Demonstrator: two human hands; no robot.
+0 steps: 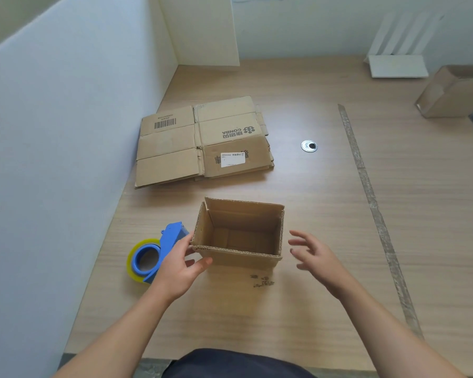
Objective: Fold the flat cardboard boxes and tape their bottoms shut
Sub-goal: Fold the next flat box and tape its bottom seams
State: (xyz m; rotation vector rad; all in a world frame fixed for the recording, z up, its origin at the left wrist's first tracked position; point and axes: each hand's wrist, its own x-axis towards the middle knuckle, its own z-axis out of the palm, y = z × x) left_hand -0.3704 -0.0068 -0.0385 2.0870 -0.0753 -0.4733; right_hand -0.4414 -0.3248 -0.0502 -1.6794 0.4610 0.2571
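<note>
A small folded cardboard box (241, 257) stands upright on the wooden table (325, 214) with its top open. My left hand (182, 264) is at the box's near left corner, thumb against the front wall and fingers by the left wall. My right hand (316, 257) hovers just right of the box with fingers spread, touching nothing. A blue tape dispenser (159, 249) with a yellowish roll lies left of the box, partly behind my left hand. A stack of flat cardboard boxes (202, 143) lies further back by the left partition.
A white partition wall (52, 159) runs along the table's left edge. Another brown box (453, 91) stands at the far right, a white stand (397, 65) behind it. A round metal cable port (309, 146) and a strip of old tape (372, 197) mark the tabletop.
</note>
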